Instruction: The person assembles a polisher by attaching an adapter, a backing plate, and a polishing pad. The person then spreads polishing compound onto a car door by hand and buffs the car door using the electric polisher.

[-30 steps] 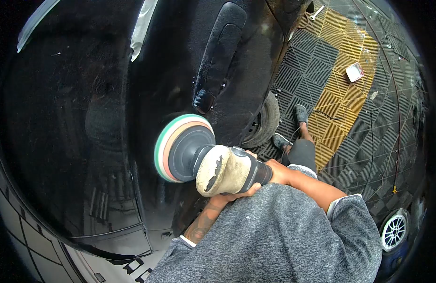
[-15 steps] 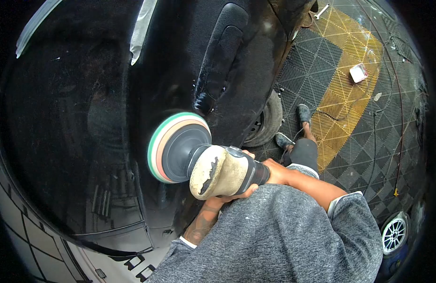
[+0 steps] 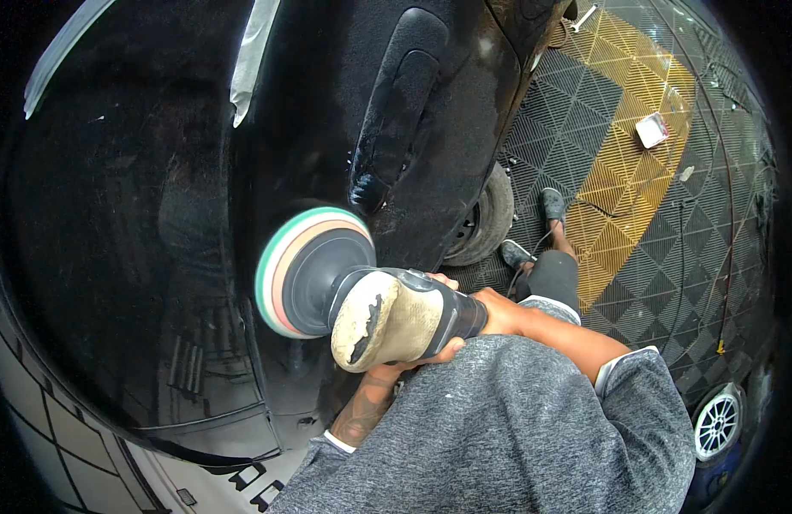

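Note:
A polisher (image 3: 391, 317) with a worn cream-coloured cover is in both my hands. Its round foam pad (image 3: 271, 283), banded green, white and orange around a dark backing plate, lies against the glossy black car panel (image 3: 199, 231). My left hand (image 3: 445, 351) reaches from below and wraps around the tool's body, mostly hidden by it. At the rear end of the polisher, my right hand (image 3: 497, 313) is closed around the dark grip.
Masking tape strips (image 3: 254, 64) run along the panel above. A recessed dark light housing (image 3: 400, 111) sits beside the pad. To the right are a tyre (image 3: 490, 218), a tiled floor (image 3: 636, 188), a small white container (image 3: 651, 130), a hose (image 3: 723, 171) and a white wheel (image 3: 718, 427).
The polisher and its pad have shifted slightly left and a little down across the black panel. Both hands keep hold of it.

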